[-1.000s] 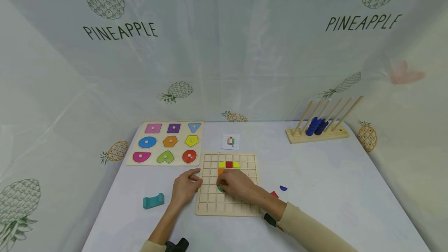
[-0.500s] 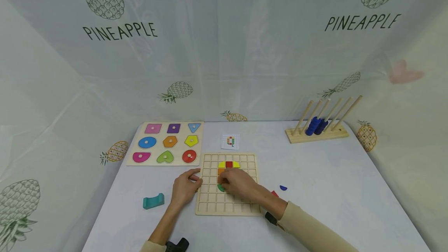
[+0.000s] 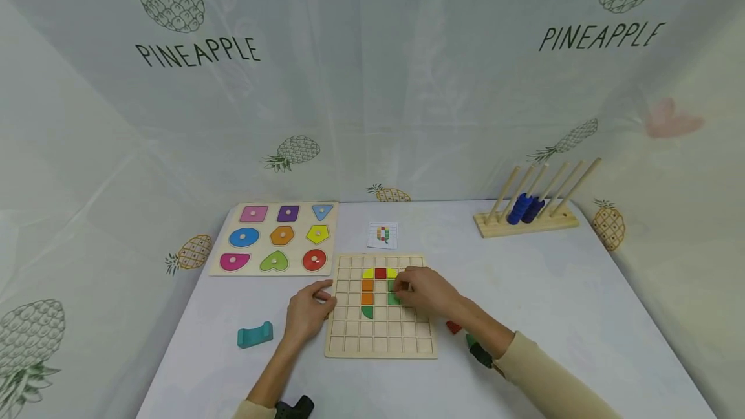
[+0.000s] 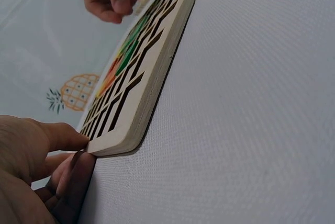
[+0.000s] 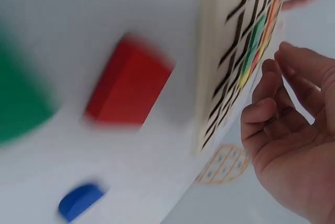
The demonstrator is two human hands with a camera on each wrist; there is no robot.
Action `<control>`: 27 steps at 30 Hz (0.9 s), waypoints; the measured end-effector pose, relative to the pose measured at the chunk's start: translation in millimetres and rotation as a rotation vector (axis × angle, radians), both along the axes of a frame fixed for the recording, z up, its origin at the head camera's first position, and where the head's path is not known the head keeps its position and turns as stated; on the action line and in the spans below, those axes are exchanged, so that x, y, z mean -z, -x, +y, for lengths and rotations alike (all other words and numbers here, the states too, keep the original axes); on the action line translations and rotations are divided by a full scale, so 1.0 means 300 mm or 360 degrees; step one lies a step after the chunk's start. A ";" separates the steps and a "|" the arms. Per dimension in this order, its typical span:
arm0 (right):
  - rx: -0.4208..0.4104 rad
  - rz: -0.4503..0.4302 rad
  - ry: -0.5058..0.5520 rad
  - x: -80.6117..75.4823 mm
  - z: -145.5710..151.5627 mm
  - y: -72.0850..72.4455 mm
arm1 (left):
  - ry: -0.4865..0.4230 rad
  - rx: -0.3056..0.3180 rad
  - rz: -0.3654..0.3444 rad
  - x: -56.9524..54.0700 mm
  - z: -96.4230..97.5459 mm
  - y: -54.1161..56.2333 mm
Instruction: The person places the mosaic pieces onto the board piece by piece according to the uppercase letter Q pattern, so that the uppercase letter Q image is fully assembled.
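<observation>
I see the grid board [image 3: 349, 344] lying flat and about square, with no long axis I can pick out, its side edges running away from the person; the left hand [image 3: 308, 312] touches its left edge, finger and thumb apart, and the right hand [image 3: 427, 291] hovers over the green squares [image 3: 394, 300], fingers loosely curled on nothing visible. My right wrist view shows a blue piece [image 5: 79, 200] off to the right of those fingers, which the head view lacks.
</observation>
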State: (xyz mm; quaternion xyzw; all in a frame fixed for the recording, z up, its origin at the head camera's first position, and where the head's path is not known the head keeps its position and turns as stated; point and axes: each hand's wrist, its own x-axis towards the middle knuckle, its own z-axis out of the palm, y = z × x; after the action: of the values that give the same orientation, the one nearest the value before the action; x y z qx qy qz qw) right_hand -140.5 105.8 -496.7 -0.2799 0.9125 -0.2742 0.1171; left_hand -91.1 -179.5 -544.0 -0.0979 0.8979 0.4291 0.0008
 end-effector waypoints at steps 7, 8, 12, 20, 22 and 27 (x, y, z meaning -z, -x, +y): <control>0.0143 -0.0136 -0.0026 -0.007 0.131 0.012 | 0.0004 -0.0003 -0.0010 0.003 0.001 0.003; 0.0156 -0.0148 -0.0029 -0.009 0.148 0.010 | 0.0006 -0.0005 -0.0014 0.004 0.001 0.003; 0.0170 -0.0175 -0.0029 -0.014 0.218 0.006 | 0.0006 -0.0015 -0.0025 0.004 0.001 0.002; 0.0169 -0.0172 -0.0003 -0.014 0.335 -0.005 | 0.0007 -0.0017 -0.0027 0.006 -0.002 0.003; 0.0179 -0.0175 -0.0002 -0.012 0.356 -0.010 | 0.0005 -0.0011 -0.0022 0.006 -0.002 0.003; 0.0185 -0.0191 0.0003 0.002 0.402 -0.023 | -0.0010 0.0000 -0.0023 0.006 0.000 0.002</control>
State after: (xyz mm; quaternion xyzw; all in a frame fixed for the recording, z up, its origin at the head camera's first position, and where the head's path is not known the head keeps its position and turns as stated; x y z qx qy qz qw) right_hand -133.5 226.5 -497.3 -0.2096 0.9184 -0.2975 0.1552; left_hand -91.7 -179.5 -545.8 -0.1010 0.8966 0.4312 0.0074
